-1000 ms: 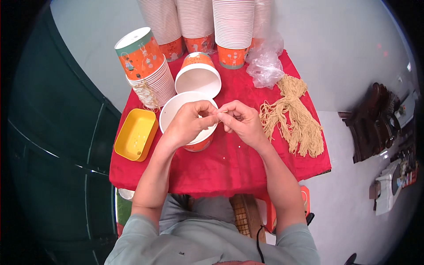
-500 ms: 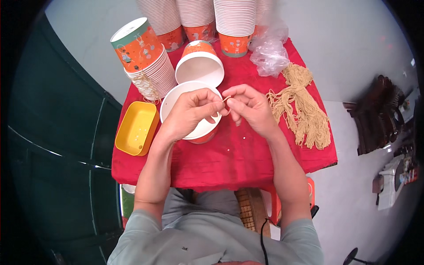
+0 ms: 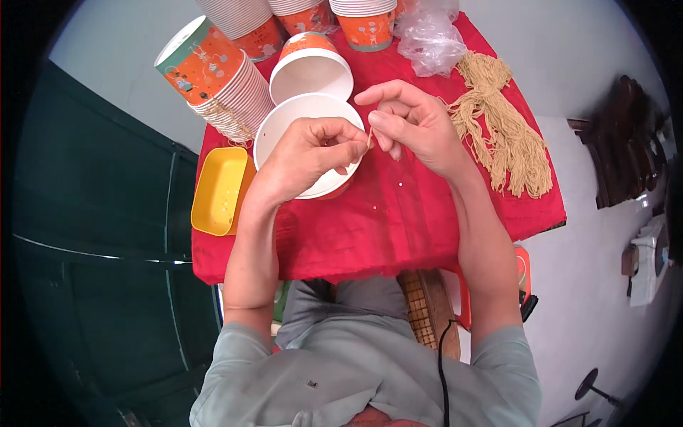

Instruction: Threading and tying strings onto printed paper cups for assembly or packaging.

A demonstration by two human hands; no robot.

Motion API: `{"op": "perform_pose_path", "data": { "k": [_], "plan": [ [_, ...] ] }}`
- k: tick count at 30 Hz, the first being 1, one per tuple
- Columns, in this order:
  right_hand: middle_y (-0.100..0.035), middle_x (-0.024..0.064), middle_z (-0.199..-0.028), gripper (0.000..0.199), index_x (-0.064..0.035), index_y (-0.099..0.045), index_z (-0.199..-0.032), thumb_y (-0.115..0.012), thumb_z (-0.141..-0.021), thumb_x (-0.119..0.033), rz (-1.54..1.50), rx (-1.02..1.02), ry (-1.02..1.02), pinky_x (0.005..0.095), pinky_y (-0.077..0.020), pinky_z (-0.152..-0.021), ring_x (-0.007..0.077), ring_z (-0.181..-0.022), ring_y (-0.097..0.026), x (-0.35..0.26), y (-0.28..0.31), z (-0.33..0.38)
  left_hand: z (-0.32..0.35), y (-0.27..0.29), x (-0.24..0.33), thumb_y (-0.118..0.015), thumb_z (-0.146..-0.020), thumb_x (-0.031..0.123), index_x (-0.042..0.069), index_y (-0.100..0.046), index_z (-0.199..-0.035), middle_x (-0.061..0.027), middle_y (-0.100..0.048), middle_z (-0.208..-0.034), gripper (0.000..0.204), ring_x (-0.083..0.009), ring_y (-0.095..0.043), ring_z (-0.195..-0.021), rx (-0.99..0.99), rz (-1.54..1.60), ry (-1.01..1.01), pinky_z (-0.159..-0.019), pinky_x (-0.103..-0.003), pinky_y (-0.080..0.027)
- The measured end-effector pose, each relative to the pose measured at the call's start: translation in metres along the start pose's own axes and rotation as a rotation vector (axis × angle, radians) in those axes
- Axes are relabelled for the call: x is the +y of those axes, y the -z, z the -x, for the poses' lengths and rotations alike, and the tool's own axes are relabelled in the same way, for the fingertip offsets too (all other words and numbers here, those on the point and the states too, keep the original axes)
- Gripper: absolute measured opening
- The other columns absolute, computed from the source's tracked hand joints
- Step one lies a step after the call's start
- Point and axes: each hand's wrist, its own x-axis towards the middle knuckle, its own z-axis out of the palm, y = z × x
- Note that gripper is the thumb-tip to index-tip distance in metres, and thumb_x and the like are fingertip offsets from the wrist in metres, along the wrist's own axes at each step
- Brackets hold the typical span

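Fingertips of our left hand (image 3: 309, 153) and right hand (image 3: 413, 124) pinch a short tan thread (image 3: 369, 137) between them, just above the rim of a white paper cup (image 3: 288, 121) on the red tablecloth (image 3: 398, 213). Beside lies a yellow tray (image 3: 220, 188).

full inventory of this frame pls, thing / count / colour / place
open paper cup: 1, white inside, table centre, under the hands
second open paper cup: 1, orange outside, white inside, just behind the first
tilted stack of paper cups: 1, orange and teal print, rear left
upright cup stacks: at least 3, orange bases, rear edge
clear plastic bag: 1, rear right
bundle of string: 1, tan, right side
shallow plastic tray: 1, yellow, left edge
tablecloth: 1, red
short strand of string: 1, tan, pinched between both hands
left hand: over the open cup
right hand: beside it, fingertips meeting
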Motion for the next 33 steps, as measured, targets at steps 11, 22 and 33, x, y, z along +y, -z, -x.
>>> {"op": "perform_pose_path", "data": {
  "k": [11, 22, 33],
  "plan": [
    [-0.069, -0.0041, -0.08, 0.026, -0.0047, -0.07, -0.134, -0.065, -0.112, -0.017, 0.043, 0.016, 0.044, 0.0184, -0.0456, -0.059, -0.0001, -0.069, -0.06, 0.004, 0.001, -0.001, -0.001, -0.008, 0.003, -0.073, -0.106, 0.019, 0.0, -0.079, -0.104, -0.0003, -0.074, -0.093, 0.02, -0.0072, -0.062, -0.082, -0.087, -0.077, 0.012, -0.074, -0.026, -0.053],
    [-0.07, -0.0044, -0.094, 0.026, -0.0067, -0.073, -0.131, -0.069, -0.111, -0.021, -0.038, 0.254, 0.013, 0.0182, -0.0476, -0.066, 0.0015, -0.076, -0.06, 0.029, 0.022, -0.014, -0.001, -0.002, 0.01, -0.063, -0.101, 0.009, -0.001, -0.075, -0.096, -0.0037, -0.076, -0.093, 0.017, -0.0067, -0.06, -0.077, -0.185, 0.003, 0.064, -0.074, -0.024, -0.052],
    [-0.067, -0.0041, -0.087, 0.031, -0.0039, -0.072, -0.133, -0.069, -0.111, -0.026, -0.045, 0.489, -0.133, 0.0207, -0.0422, -0.057, 0.0029, -0.066, -0.053, 0.007, 0.049, -0.035, -0.007, 0.005, 0.001, -0.064, -0.103, 0.012, -0.002, -0.078, -0.098, -0.0043, -0.077, -0.094, 0.021, -0.0061, -0.06, -0.074, -0.245, 0.089, 0.053, -0.073, -0.025, -0.053]
  ]
}}
